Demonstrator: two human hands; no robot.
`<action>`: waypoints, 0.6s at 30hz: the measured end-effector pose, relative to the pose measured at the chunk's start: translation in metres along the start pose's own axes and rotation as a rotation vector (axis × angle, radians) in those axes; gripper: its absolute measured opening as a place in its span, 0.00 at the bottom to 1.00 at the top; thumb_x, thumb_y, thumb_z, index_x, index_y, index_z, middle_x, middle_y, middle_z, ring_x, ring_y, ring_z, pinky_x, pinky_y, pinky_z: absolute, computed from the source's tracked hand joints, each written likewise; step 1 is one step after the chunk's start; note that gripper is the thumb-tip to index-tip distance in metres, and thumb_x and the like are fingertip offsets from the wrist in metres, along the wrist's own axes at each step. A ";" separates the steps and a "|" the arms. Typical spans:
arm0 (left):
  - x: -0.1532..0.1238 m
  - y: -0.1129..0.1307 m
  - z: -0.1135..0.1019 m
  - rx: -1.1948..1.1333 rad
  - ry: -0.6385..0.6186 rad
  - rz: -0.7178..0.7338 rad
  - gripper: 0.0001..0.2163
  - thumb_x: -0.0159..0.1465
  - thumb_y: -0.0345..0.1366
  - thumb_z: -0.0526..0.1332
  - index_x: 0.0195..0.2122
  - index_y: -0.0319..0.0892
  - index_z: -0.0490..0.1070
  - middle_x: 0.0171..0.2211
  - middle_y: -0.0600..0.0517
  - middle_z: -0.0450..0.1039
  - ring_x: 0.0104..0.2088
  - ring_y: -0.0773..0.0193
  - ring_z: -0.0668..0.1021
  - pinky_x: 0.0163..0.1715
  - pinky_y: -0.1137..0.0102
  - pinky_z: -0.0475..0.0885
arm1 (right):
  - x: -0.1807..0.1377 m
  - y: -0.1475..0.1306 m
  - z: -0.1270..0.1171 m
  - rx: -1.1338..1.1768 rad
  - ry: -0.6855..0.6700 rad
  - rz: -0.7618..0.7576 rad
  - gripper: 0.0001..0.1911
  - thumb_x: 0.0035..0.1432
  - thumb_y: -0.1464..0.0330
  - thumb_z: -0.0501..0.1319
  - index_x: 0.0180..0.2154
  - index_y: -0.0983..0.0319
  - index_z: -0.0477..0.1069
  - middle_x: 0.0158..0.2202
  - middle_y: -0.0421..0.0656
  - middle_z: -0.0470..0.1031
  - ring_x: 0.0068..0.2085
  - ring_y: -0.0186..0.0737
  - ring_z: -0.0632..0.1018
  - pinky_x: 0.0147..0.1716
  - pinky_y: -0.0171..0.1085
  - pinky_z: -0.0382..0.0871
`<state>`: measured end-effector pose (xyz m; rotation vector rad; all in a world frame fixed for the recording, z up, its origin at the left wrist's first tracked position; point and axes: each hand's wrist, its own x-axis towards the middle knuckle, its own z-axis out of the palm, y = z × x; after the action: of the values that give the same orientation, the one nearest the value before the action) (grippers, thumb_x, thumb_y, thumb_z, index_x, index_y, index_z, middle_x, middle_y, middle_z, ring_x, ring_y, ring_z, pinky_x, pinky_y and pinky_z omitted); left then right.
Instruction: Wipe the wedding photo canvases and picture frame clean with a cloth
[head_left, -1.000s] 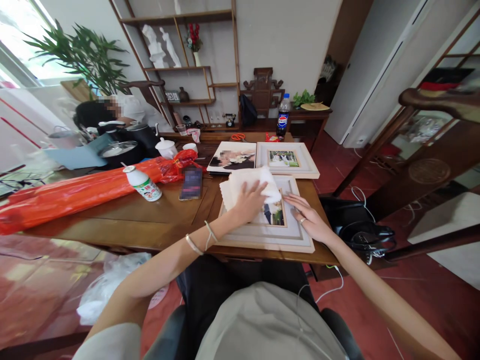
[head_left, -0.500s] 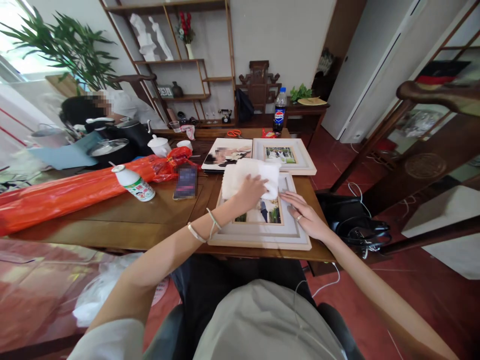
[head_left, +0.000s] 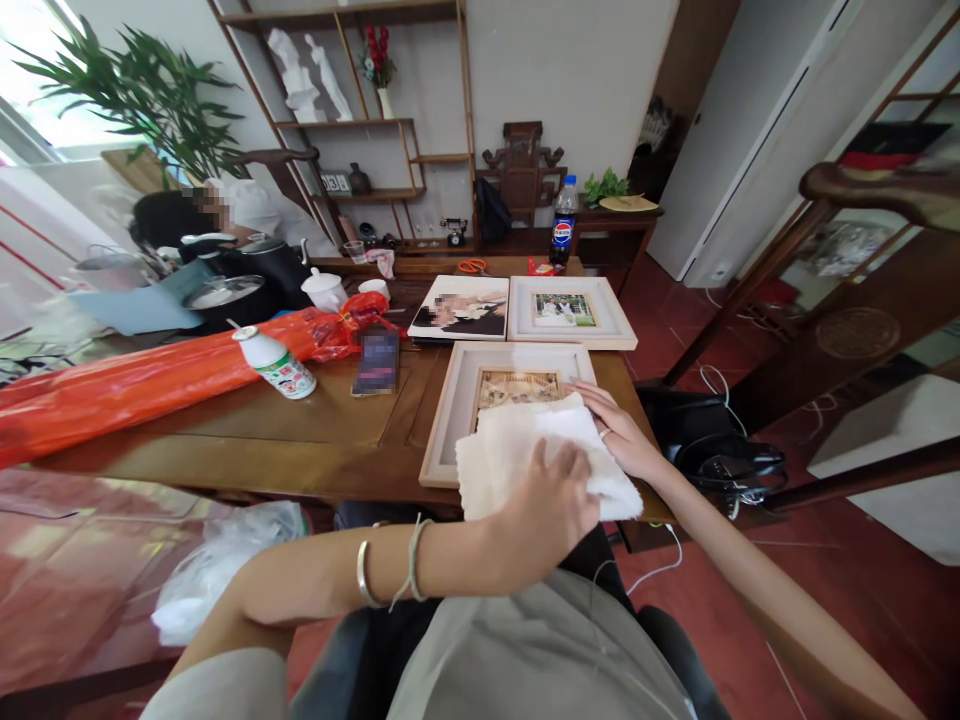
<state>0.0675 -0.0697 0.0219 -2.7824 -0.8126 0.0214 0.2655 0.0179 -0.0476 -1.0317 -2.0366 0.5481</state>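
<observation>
A white cloth [head_left: 499, 455] covers the lower part of a pale picture frame [head_left: 437, 440] on the table, and it overhangs the frame's front edge. My left hand [head_left: 551, 505] presses on this cloth with its fingers bent and somewhat apart, slightly blurred by motion. Above the cloth shows a brownish patterned strip of the framed picture [head_left: 517, 388]; what lies lower is hidden. My right hand [head_left: 619, 430] lies along the frame's right side, fingers stretched out, touching the rim beside the cloth.
Behind stand a second framed photo [head_left: 574, 312] and a photo-covered album or panel [head_left: 459, 308]. To the left lie a phone [head_left: 376, 362], a white bottle [head_left: 276, 363] and a long red-wrapped bundle [head_left: 150, 375]. A cola bottle [head_left: 562, 222] and orange-handled scissors [head_left: 472, 267] are farther back.
My left hand has drawn the cloth from the frame's far edge down toward me, over its near edge. The brownish upper part of the picture is now uncovered. My right hand stays at the rim.
</observation>
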 end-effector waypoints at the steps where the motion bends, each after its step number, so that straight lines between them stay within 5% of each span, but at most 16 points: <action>1: 0.001 -0.002 0.003 -0.005 -0.025 -0.032 0.13 0.68 0.32 0.53 0.47 0.46 0.75 0.57 0.42 0.67 0.58 0.46 0.69 0.53 0.48 0.65 | 0.000 0.000 0.000 0.000 0.004 -0.005 0.21 0.66 0.64 0.50 0.58 0.53 0.66 0.62 0.46 0.66 0.64 0.49 0.62 0.64 0.58 0.55; 5: 0.014 -0.040 0.020 -0.015 -0.095 -0.268 0.16 0.67 0.26 0.52 0.51 0.43 0.74 0.59 0.40 0.65 0.59 0.41 0.68 0.53 0.42 0.64 | 0.000 0.001 0.002 0.000 0.007 -0.020 0.20 0.66 0.63 0.50 0.59 0.50 0.65 0.62 0.43 0.66 0.65 0.47 0.62 0.64 0.58 0.54; 10: 0.034 -0.109 0.037 -0.039 0.001 -0.442 0.17 0.67 0.28 0.52 0.56 0.41 0.70 0.65 0.42 0.56 0.65 0.43 0.59 0.60 0.46 0.58 | 0.000 0.000 0.004 -0.004 0.018 -0.001 0.20 0.67 0.64 0.50 0.58 0.50 0.65 0.61 0.43 0.66 0.65 0.46 0.62 0.64 0.58 0.54; 14: 0.045 -0.139 0.043 -0.056 0.044 -0.354 0.18 0.66 0.27 0.54 0.56 0.40 0.68 0.68 0.44 0.48 0.67 0.46 0.52 0.62 0.51 0.55 | 0.000 -0.001 0.003 -0.005 0.015 0.008 0.20 0.67 0.65 0.50 0.58 0.50 0.65 0.62 0.42 0.66 0.65 0.46 0.62 0.64 0.58 0.53; 18: 0.047 -0.131 0.047 -0.078 -0.003 -0.169 0.15 0.67 0.27 0.54 0.52 0.41 0.71 0.67 0.46 0.51 0.67 0.47 0.53 0.62 0.51 0.54 | -0.001 0.002 0.003 -0.009 0.007 0.000 0.21 0.66 0.65 0.50 0.59 0.51 0.65 0.62 0.44 0.66 0.65 0.46 0.62 0.64 0.58 0.53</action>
<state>0.0338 0.0730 0.0092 -2.7759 -1.0677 -0.0372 0.2640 0.0182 -0.0508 -1.0370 -2.0347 0.5354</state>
